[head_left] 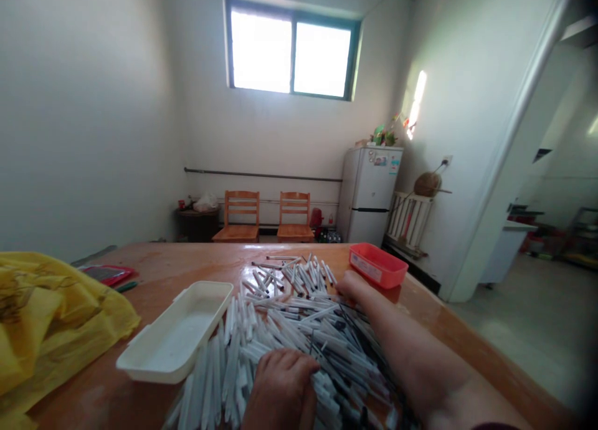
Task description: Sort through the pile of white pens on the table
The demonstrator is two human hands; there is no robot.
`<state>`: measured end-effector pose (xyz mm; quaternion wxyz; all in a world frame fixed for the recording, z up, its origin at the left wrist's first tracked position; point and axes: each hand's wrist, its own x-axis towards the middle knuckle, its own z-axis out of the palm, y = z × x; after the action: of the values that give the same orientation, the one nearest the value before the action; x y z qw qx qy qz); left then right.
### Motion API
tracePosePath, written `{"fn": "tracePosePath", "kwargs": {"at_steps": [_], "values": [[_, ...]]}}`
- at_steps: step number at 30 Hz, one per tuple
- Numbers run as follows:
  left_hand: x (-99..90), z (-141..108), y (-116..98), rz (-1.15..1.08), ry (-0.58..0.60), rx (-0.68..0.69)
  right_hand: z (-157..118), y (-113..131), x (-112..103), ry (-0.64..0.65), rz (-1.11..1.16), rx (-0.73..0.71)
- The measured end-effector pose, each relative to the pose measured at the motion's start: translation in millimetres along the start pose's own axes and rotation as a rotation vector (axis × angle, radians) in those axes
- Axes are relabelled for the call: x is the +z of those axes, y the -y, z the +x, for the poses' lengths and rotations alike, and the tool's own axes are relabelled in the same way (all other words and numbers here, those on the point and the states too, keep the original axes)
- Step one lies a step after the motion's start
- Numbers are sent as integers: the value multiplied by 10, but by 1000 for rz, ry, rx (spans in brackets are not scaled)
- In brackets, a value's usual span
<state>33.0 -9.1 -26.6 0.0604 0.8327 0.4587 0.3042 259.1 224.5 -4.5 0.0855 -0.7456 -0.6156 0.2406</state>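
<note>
A large pile of slim white pen barrels point(280, 330) covers the middle and near part of the table. Over its near edge is my left hand point(283, 377), its fingers curled closed; what lies inside them is hidden. Thin dark sticks point(312, 341) poke up just beyond that hand. My right arm stretches across the right side of the pile. At its end, my right hand point(349, 285) is low beside a looser group of white pens with dark tips point(306, 275); its fingers are too hidden to read.
Left of the pile stands an empty cream plastic tray point(175, 339). A red plastic basket point(378, 266) sits beyond my right hand. A yellow plastic bag point(56, 330) and a red-rimmed item point(109, 274) lie at left. Two wooden chairs point(242, 215) and a fridge point(371, 181) stand behind the table.
</note>
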Motion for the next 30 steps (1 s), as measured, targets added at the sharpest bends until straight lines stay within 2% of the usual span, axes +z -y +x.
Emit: {"fn": "tracePosePath", "kwargs": {"at_steps": [5, 8, 10, 15, 17, 18, 20, 22, 25, 27, 30], "values": [[-73, -3, -84, -135, -93, -97, -250, -81, -163, -57, 123, -19], [-137, 14, -151, -312, -198, -241, -589, -105, -252, -47, 267, -88], [-178, 44, -174, -487, -271, -359, -926, -106, -250, 4, 393, -161], [-284, 113, -160, -1062, -391, -682, -1932, -146, 24, 282, 670, -326], [-339, 110, -159, -1301, -410, -702, -2224, -183, 193, 554, 979, -336], [-367, 102, -163, -1400, -411, -687, -2322, -202, 274, 637, 1065, -305], [-419, 85, -180, -1526, -398, -655, -2434, -232, 410, 756, 1186, -253], [-450, 74, -196, -1558, -384, -651, -2471, -246, 498, 821, 1256, -240], [-444, 73, -197, -1541, -379, -653, -2486, -230, 559, 874, 1302, -310], [-413, 77, -180, -1529, -378, -650, -2502, -200, 579, 838, 1289, -396], [-365, 80, -152, -1514, -406, -669, -2530, -155, 601, 639, 1148, -504]]}}
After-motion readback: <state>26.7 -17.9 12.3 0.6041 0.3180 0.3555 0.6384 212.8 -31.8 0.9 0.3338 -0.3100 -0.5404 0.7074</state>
